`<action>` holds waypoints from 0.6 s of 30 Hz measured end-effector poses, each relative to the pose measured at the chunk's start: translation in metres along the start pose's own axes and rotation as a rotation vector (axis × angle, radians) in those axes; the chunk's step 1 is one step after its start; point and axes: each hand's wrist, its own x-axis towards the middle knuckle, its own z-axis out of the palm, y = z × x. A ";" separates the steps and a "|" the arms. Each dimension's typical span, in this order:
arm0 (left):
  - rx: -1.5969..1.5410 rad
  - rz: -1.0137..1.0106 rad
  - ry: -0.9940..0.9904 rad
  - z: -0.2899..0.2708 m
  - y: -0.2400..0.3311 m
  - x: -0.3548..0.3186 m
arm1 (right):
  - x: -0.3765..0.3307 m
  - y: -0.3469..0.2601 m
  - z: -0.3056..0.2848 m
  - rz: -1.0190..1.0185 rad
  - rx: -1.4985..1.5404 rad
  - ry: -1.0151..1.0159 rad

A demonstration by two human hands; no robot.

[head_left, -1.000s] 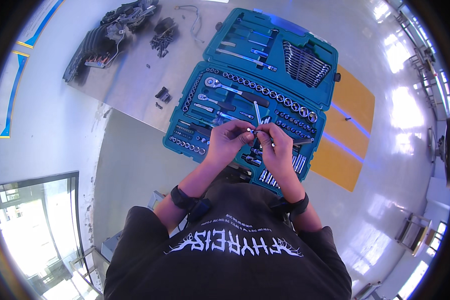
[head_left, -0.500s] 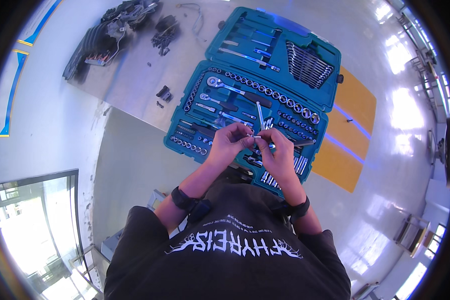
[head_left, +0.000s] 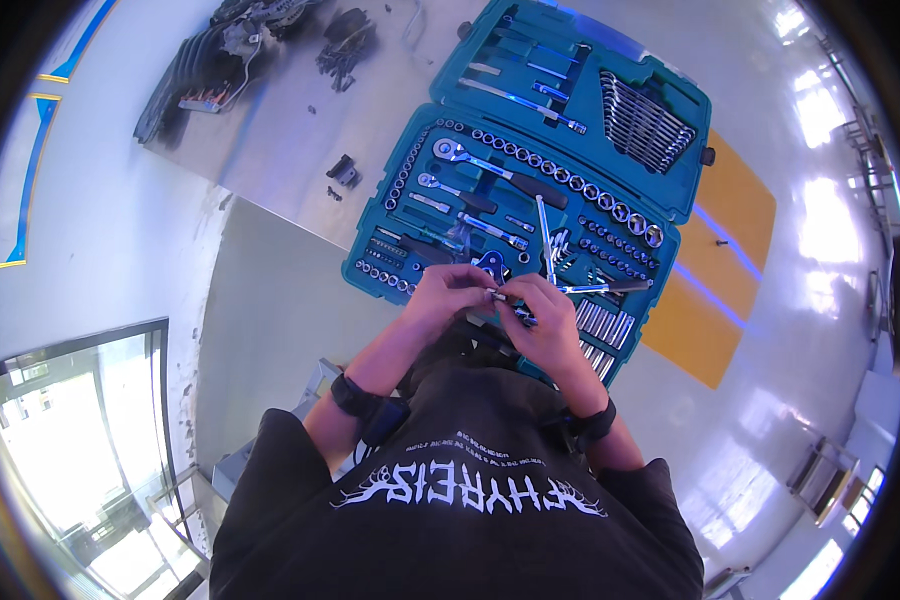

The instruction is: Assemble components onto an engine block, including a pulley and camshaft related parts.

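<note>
My left hand (head_left: 442, 302) and my right hand (head_left: 542, 318) meet over the near edge of an open teal tool case (head_left: 362, 262). Their fingertips pinch a small silvery metal piece (head_left: 497, 295) from both sides; its exact kind is too small to make out. Just beyond the right hand, a long bar tool (head_left: 546, 240) slants over the tray. Another metal bar with a dark grip (head_left: 610, 288) lies crosswise near its lower end. A large ratchet (head_left: 500, 169) rests in its slot, with a smaller ratchet (head_left: 455, 190) below it.
Rows of sockets (head_left: 578, 184) line the tray, and combination wrenches (head_left: 646, 122) fill part of the raised lid. On the table (head_left: 270, 180) to the left are a black bracket-like part (head_left: 344, 171) and dark machine parts (head_left: 220, 65). A yellow panel (head_left: 720, 250) lies to the right.
The case and table have shifted right in the view. My hands have come slightly nearer to me and left relative to the case, still pinching the small metal piece, uncovering more of the bars.
</note>
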 end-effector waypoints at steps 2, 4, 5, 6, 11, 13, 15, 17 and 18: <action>-0.224 -0.132 -0.028 -0.010 -0.013 -0.005 | -0.004 0.004 0.006 -0.014 0.011 -0.016; -0.283 -0.141 -0.033 -0.018 -0.020 -0.011 | -0.004 0.006 0.012 -0.032 0.023 -0.035; -0.340 -0.151 -0.046 -0.020 -0.022 -0.015 | -0.003 0.006 0.014 -0.022 0.049 -0.061; -0.345 -0.147 -0.034 -0.023 -0.023 -0.020 | -0.002 0.006 0.017 -0.012 0.076 -0.088; 0.048 -0.124 0.046 -0.042 -0.021 -0.038 | 0.041 0.022 0.032 0.113 0.116 -0.615; 0.009 -0.105 0.116 -0.046 -0.020 -0.049 | 0.067 0.032 0.045 0.072 0.100 -0.846; -0.024 -0.080 0.176 -0.053 -0.020 -0.054 | 0.092 0.060 0.061 0.139 0.068 -0.750; -0.048 -0.037 0.274 -0.064 -0.024 -0.059 | 0.110 0.086 0.062 0.127 -0.213 -0.485; -0.049 -0.033 0.275 -0.069 -0.026 -0.065 | 0.114 0.099 0.056 0.041 -0.436 -0.343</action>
